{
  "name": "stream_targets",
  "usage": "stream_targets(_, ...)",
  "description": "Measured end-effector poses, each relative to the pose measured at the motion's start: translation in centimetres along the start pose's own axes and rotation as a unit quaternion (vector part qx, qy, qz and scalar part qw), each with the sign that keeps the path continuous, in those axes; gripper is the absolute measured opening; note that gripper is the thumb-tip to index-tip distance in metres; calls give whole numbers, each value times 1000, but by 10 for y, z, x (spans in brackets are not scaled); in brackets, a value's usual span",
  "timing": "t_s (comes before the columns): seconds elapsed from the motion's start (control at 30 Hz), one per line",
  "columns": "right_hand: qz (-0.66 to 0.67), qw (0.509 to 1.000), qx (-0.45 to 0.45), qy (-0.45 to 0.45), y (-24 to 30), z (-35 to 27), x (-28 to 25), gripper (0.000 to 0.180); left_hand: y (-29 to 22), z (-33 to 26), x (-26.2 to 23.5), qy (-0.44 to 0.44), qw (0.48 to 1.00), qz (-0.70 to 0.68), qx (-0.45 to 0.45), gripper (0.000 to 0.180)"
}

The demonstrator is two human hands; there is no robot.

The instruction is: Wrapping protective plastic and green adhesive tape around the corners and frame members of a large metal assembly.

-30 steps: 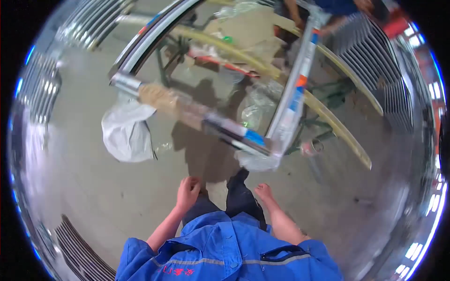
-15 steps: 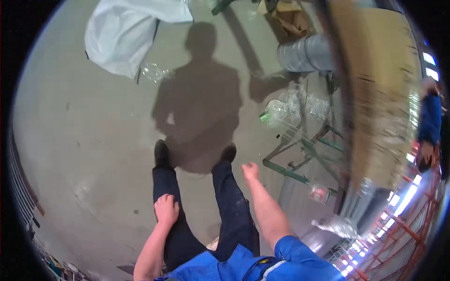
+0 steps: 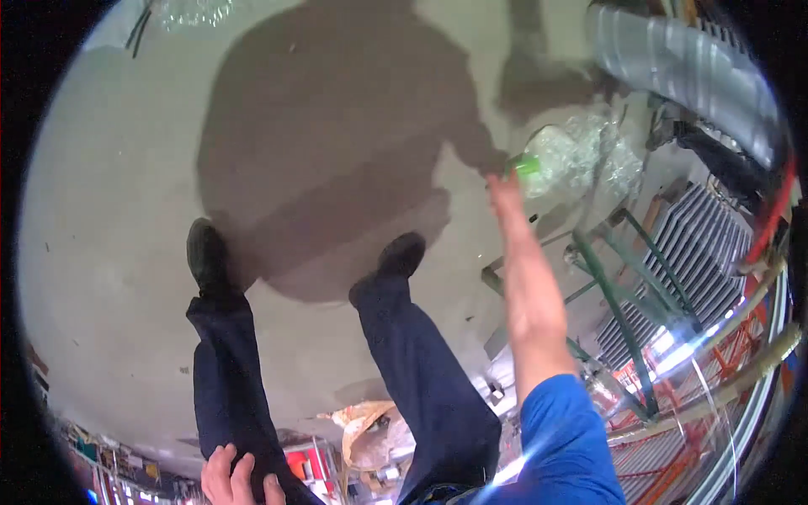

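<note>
My right hand (image 3: pixel 506 195) reaches out over the floor, thumb and fingers somewhat apart and slightly blurred. Its fingertips are beside a small bright green object (image 3: pixel 526 165), whose kind I cannot make out; whether they touch it is unclear. That object lies against a crumpled heap of clear plastic wrap (image 3: pixel 581 156). At the lower edge, my left hand (image 3: pixel 240 478) rests with spread fingers on my left leg in dark trousers (image 3: pixel 231 387). Nothing shows in it.
A green metal frame (image 3: pixel 606 278) stands right of my right forearm. Beyond it are a grey ribbed panel (image 3: pixel 682 252) and a large grey wrapped roll (image 3: pixel 686 63). Torn brown paper (image 3: pixel 362 429) lies behind my legs. More clear plastic (image 3: pixel 198 10) is at the far left.
I have bent lower, so the floor looks closer. My right hand has moved forward to the green object. My left hand stays on the leg. The large cardboard piece at the right has left view.
</note>
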State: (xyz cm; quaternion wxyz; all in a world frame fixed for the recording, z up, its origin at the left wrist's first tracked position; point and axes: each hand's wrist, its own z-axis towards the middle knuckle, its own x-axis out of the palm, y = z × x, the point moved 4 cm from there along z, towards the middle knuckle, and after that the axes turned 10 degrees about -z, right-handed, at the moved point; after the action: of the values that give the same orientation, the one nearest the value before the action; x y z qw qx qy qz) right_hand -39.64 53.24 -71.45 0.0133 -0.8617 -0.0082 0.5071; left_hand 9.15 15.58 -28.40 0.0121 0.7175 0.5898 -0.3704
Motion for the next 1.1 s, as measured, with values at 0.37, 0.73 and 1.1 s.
stream_targets(0.37, 44, 998, 40, 0, 70, -148, 33, 46, 37, -23, -3, 10, 1000, 11, -22, 39)
stream_targets(0.73, 247, 898, -144, 333, 253, -541, -110, 23, 61, -30, 1, -51, 996, -68, 30, 31)
stream_targets(1.1, 379, 763, -316, 418, 285, -713, -506, 62, -63, -106, -241, 48, 899, -399, 173, 52)
